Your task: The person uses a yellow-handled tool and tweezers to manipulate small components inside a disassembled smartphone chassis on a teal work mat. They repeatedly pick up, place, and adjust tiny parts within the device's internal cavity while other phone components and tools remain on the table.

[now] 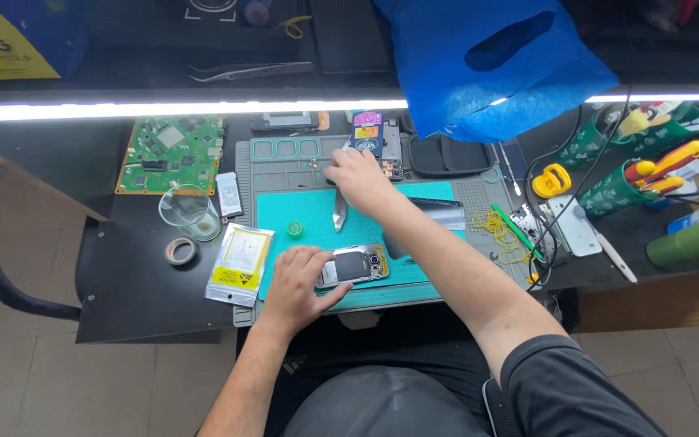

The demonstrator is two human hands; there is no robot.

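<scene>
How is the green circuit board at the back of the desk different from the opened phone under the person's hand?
The green circuit board is a bare, wide square lying off the mat, untouched by either hand. The opened phone is smaller and oblong, silver-framed with a dark middle, lies on the teal mat, and the left hand rests on its end. The right hand reaches elsewhere. Both lie flat with their electronics exposed.

The left hand (pixel 299 279) lies flat, fingers bent down. The right arm stretches far forward. The right hand (pixel 355 176) curls shut.
</scene>
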